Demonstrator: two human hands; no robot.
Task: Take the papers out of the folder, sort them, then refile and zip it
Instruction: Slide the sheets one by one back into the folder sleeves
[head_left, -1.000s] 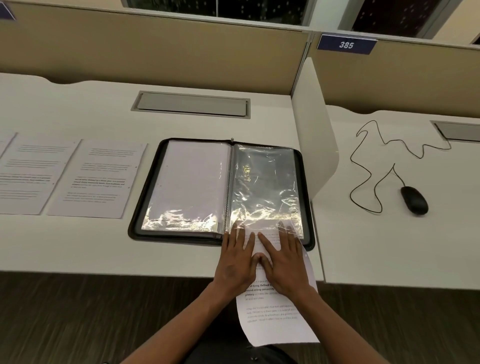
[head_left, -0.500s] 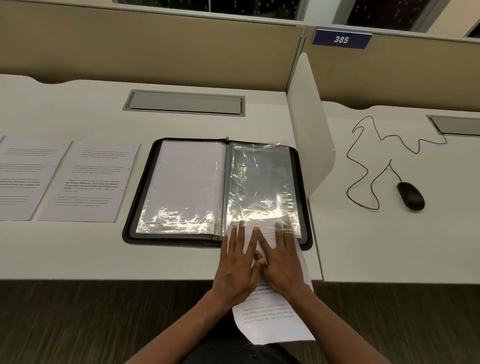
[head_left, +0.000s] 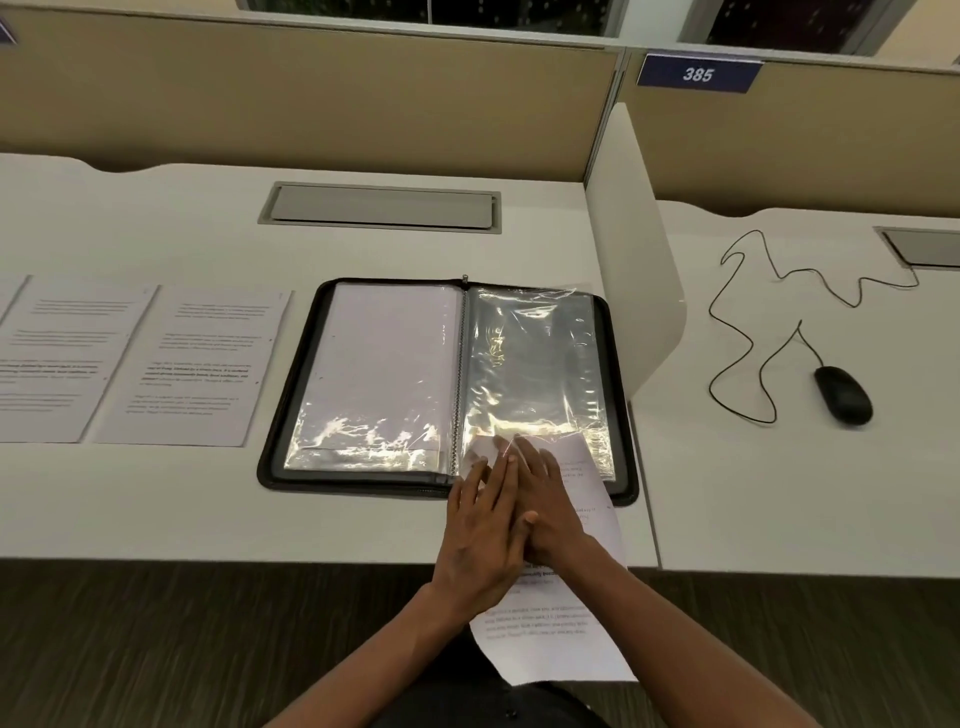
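Only legible: "385" on blue sign (head_left: 697, 74), up and right of hands. Text on sheet (head_left: 569, 618) under hands too blurred to read. Left hand (head_left: 480, 540) and right hand (head_left: 545, 506) flat, fingers straight, pressing sheet into clear sleeve (head_left: 532, 358) of open zip folder (head_left: 291, 415) just ahead. White desk (head_left: 156, 499); two printed pages (head_left: 200, 364) well left, mouse (head_left: 842, 395) far right past divider (head_left: 636, 260). Sheet's near end overhangs desk edge.

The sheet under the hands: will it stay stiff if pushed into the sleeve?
Probably floppy: the sheet overhangs the desk edge, apparently sagging. Likely light, shifting easily under both hands. It may buckle or snag in the crinkled sleeve.
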